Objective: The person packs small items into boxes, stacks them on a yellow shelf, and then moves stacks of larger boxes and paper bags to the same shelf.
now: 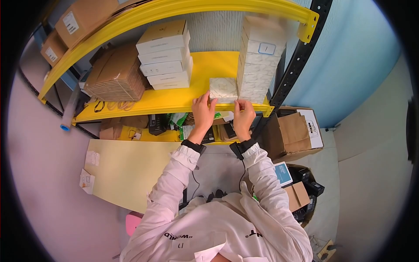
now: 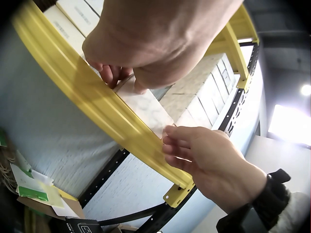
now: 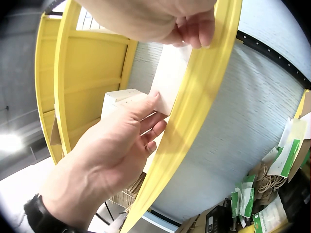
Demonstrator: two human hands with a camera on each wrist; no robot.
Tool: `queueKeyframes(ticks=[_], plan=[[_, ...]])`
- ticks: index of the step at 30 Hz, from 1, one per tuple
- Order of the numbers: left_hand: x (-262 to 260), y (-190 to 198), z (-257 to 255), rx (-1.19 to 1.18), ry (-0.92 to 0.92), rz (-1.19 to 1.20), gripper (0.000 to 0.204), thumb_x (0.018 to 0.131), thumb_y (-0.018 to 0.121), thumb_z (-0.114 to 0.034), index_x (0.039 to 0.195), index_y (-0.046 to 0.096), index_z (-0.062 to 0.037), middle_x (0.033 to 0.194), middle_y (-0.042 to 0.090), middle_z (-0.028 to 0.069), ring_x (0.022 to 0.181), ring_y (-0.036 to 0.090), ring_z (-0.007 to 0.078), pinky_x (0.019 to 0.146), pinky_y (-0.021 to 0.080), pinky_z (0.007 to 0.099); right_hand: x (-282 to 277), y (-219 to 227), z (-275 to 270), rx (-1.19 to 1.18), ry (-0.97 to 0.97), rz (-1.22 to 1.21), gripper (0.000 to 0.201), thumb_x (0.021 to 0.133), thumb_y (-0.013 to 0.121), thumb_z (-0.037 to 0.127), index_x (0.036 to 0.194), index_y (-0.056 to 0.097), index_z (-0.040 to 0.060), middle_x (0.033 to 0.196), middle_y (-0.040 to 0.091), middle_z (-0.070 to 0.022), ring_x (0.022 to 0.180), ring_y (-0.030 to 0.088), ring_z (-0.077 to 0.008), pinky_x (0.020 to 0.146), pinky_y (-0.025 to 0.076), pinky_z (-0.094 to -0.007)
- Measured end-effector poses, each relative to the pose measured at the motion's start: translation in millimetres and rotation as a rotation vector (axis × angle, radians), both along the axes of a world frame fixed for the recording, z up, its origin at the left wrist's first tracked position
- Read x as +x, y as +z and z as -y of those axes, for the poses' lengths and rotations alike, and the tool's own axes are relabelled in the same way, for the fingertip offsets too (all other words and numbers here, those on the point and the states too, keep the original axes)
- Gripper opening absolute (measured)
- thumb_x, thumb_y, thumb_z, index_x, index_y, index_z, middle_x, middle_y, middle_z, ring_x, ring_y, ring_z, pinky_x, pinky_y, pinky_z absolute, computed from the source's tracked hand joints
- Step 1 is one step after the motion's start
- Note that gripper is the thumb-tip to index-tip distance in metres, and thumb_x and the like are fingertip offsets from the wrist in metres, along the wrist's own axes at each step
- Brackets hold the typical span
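Observation:
A small white box with a marble-like pattern (image 1: 223, 88) lies at the front of the yellow shelf (image 1: 209, 65), beside a tall stack of similar boxes (image 1: 257, 65). My left hand (image 1: 203, 112) grips its left end; in the right wrist view the thumb of that left hand (image 3: 104, 150) lies along the face and the other fingers curl at the edge. At the opposite end, my right hand (image 1: 244, 118) holds the corner with bent fingertips. The left wrist view shows the right thumb and index finger right at the box's corner, close over the shelf's front beam (image 2: 121, 116).
White boxes (image 1: 166, 52) are stacked further left, near a bundle of flattened cardboard (image 1: 115, 74). A black perforated post (image 1: 297, 56) bounds the shelf on the right. Below are a pale table (image 1: 131, 170) and an open carton (image 1: 290, 135) on the floor.

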State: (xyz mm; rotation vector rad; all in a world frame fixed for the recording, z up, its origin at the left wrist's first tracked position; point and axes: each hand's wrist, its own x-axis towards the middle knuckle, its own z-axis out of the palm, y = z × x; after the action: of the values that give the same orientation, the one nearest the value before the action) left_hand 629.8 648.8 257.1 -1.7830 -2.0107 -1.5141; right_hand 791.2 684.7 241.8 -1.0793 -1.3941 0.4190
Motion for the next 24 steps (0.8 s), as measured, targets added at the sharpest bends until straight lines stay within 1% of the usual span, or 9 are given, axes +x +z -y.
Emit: queueKeyframes(ticks=[8,13,14,17,18,19,21,22,24], plan=[[-2,8,7,0.007,-0.027,0.027,0.049,0.102,0.075,-0.027,0.146,0.066,-0.0059,0.126,0.075,0.0161,0.113,0.062,0.0397,0.099,0.048,0.0489,13,2,6,0.002,0.012,0.018,0.009,0.097,0.078,0.006,0.097,0.071,0.0000,0.086,0.070,-0.0135,0.071,0.070,-0.0262,0.068,0.055,-0.0376],[-4,7,11,0.034,-0.048,-0.136,0.046,0.104,0.073,-0.025,0.149,0.066,-0.0145,0.132,0.073,0.0094,0.120,0.061,0.0353,0.104,0.045,0.0485,30,-2,9,0.027,-0.045,-0.042,0.011,0.095,0.079,0.004,0.098,0.069,-0.0003,0.085,0.068,-0.0106,0.070,0.068,-0.0242,0.067,0.055,-0.0360],[-3,5,12,0.032,-0.047,-0.133,0.046,0.104,0.073,-0.025,0.149,0.066,-0.0145,0.132,0.073,0.0094,0.120,0.061,0.0353,0.104,0.045,0.0485,35,-4,8,0.028,-0.050,-0.006,0.014,0.097,0.080,0.004,0.102,0.068,-0.0013,0.087,0.068,-0.0079,0.072,0.067,-0.0179,0.070,0.055,-0.0341],[-1,3,11,0.007,-0.027,-0.121,0.046,0.104,0.073,-0.024,0.148,0.067,-0.0145,0.129,0.073,0.0096,0.119,0.061,0.0354,0.104,0.046,0.0485,46,-4,8,0.057,-0.130,0.039,0.021,0.097,0.080,0.004,0.111,0.066,-0.0024,0.098,0.065,-0.0096,0.071,0.065,-0.0182,0.072,0.054,-0.0351],[-1,2,10,0.029,-0.018,-0.135,0.046,0.103,0.074,-0.024,0.148,0.067,-0.0149,0.127,0.074,0.0093,0.118,0.061,0.0352,0.103,0.046,0.0483,50,-2,9,-0.025,-0.103,0.037,0.038,0.094,0.084,0.010,0.121,0.060,-0.0038,0.111,0.060,-0.0143,0.085,0.067,-0.0225,0.079,0.053,-0.0374],[0,2,9,0.053,-0.008,-0.149,0.046,0.102,0.075,-0.023,0.147,0.068,-0.0152,0.126,0.074,0.0090,0.117,0.061,0.0350,0.102,0.046,0.0482,51,1,9,-0.025,-0.104,0.039,0.038,0.094,0.084,0.010,0.121,0.060,-0.0038,0.111,0.060,-0.0143,0.085,0.067,-0.0225,0.079,0.053,-0.0374],[0,2,9,0.047,0.002,-0.148,0.046,0.102,0.076,-0.023,0.147,0.068,-0.0155,0.124,0.074,0.0085,0.116,0.061,0.0346,0.101,0.046,0.0481,48,9,9,-0.110,-0.234,0.114,0.067,0.090,0.090,0.023,0.137,0.053,-0.0071,0.129,0.056,-0.0228,0.117,0.063,-0.0342,0.098,0.052,-0.0433],[0,2,9,0.042,0.012,-0.149,0.047,0.101,0.076,-0.023,0.147,0.068,-0.0157,0.123,0.074,0.0080,0.115,0.061,0.0341,0.099,0.046,0.0480,46,8,6,-0.109,-0.234,0.115,0.067,0.090,0.090,0.023,0.137,0.053,-0.0071,0.129,0.056,-0.0228,0.117,0.063,-0.0342,0.098,0.052,-0.0433],[1,2,8,0.052,0.020,-0.155,0.047,0.101,0.077,-0.023,0.146,0.069,-0.0159,0.122,0.074,0.0075,0.114,0.061,0.0337,0.098,0.046,0.0479,40,4,-2,0.075,-0.350,0.294,0.101,0.082,0.094,0.030,0.154,0.036,-0.0116,0.144,0.049,-0.0314,0.136,0.049,-0.0471,0.112,0.045,-0.0518]])
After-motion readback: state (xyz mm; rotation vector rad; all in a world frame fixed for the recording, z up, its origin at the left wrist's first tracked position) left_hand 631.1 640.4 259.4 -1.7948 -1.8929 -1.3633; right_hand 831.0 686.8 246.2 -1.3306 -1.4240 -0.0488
